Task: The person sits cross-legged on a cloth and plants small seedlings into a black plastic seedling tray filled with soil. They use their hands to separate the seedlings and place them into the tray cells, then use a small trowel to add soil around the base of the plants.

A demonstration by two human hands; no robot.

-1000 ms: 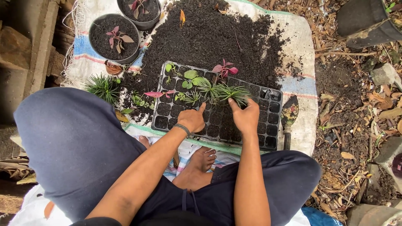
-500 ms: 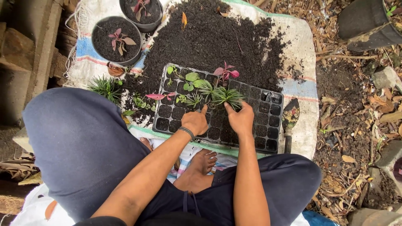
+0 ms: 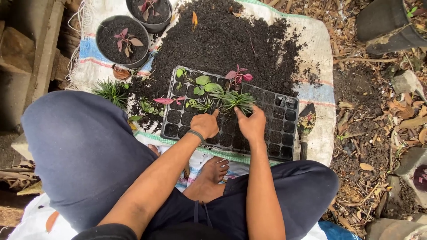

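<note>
A person sits cross-legged on a woven sack [image 3: 321,133] spread on the ground, and a black seedling tray [image 3: 284,133] lies at mid-frame just beyond the knees. The left hand [image 3: 204,125] is loosely curled, forefinger stretched out and pressing into a cell beside a spiky green seedling [image 3: 235,100]. The right hand [image 3: 251,124] sits just right of it, fingers bent, forefinger tip down at the base of the same plant; neither hand grips anything that I can see. The tray's upper-left cells carry small green and reddish plants, while its right-hand and lower cells hold only dark soil, so there is open room there. A heap of loose soil [image 3: 231,40] touches the tray's upper edge. A trowel [image 3: 306,126] lies just off the tray's right edge, near the sack's border. Two round pots [image 3: 122,40] stand at upper left, well apart from the hands. Dry leaves cover the ground on the right
</note>
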